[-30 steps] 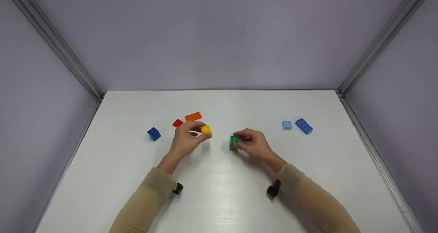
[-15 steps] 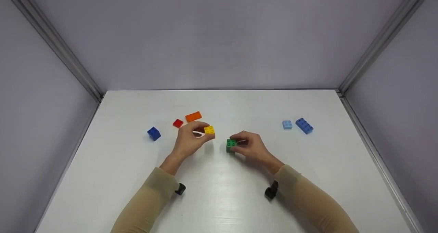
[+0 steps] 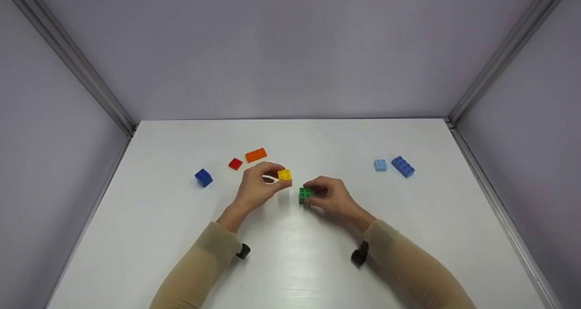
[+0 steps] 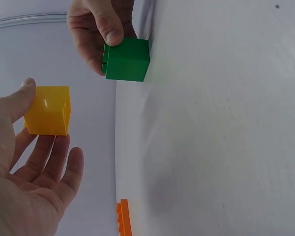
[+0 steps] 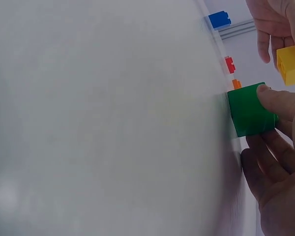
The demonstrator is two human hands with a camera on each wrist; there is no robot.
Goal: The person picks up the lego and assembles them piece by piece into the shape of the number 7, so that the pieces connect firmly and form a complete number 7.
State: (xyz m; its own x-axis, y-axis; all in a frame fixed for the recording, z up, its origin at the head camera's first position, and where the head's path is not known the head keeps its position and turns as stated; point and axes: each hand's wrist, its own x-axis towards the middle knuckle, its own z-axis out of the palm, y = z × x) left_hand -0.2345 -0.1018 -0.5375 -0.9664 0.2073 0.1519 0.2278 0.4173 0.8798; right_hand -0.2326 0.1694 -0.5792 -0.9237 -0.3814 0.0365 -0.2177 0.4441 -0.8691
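Observation:
Between thumb and fingers my left hand (image 3: 258,185) pinches a yellow building brick (image 3: 284,175), held up off the table with its studs facing up. The left wrist view shows the smooth side of that yellow brick (image 4: 48,110). Just to the right and a little nearer, my right hand (image 3: 333,196) pinches a green building brick (image 3: 305,193), studs up, low over the table; whether it touches the surface I cannot tell. A small gap separates the two bricks. In the right wrist view the green brick (image 5: 251,110) appears below the yellow brick (image 5: 292,65).
On the white table (image 3: 290,263) lie a dark blue brick (image 3: 204,178), a flat red brick (image 3: 235,164) and an orange brick (image 3: 256,155) at left. At right are a light blue brick (image 3: 380,165) and a longer blue brick (image 3: 403,167). Walls enclose the back and sides.
My left hand has carried the yellow brick rightward and slightly nearer. My right hand has shifted the green brick a little left and nearer, so the two bricks are closer together.

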